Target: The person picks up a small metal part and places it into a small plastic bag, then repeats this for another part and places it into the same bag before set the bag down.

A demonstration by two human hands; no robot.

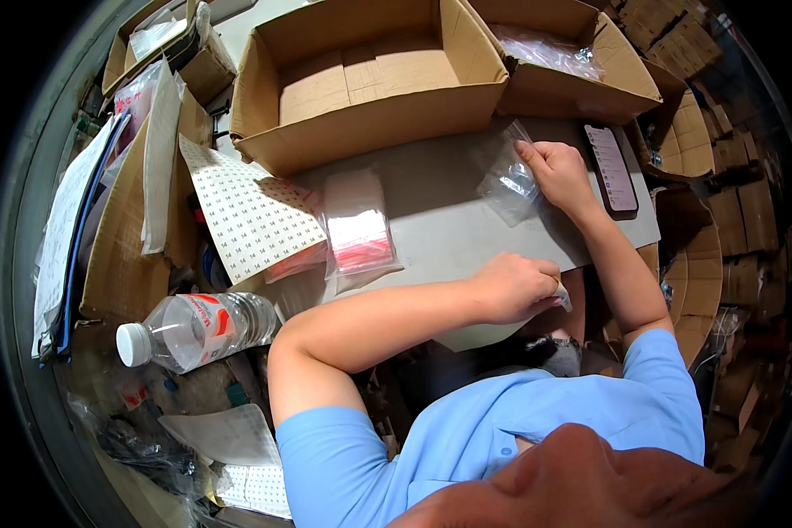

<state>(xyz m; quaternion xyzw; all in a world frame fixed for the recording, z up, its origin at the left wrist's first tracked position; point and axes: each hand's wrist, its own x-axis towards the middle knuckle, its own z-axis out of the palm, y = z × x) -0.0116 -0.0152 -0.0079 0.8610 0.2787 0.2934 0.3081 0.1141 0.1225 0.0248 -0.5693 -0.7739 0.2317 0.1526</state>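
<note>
On the left, a clear plastic bottle (229, 326) with a white cap lies on its side. Next comes a sheet of small printed labels (246, 211), then a stack of clear bags (356, 224) with red bands, below a large open cardboard box (370, 123). Right of centre, a clear plastic bag (509, 183) hangs just over the grey tabletop (431, 216). It looks light, limp and rather slippery, easy to crease but hardly fragile; a rim or corner seems the best place to grip. Nearer the body, the left hand (521, 289) has its fingers curled together on a small white item (565, 299) — too hidden to identify. The right hand (556, 174) has thumb and fingers pinched on the bag's upper right edge. Beyond it lies a lit smartphone (611, 172).
</note>
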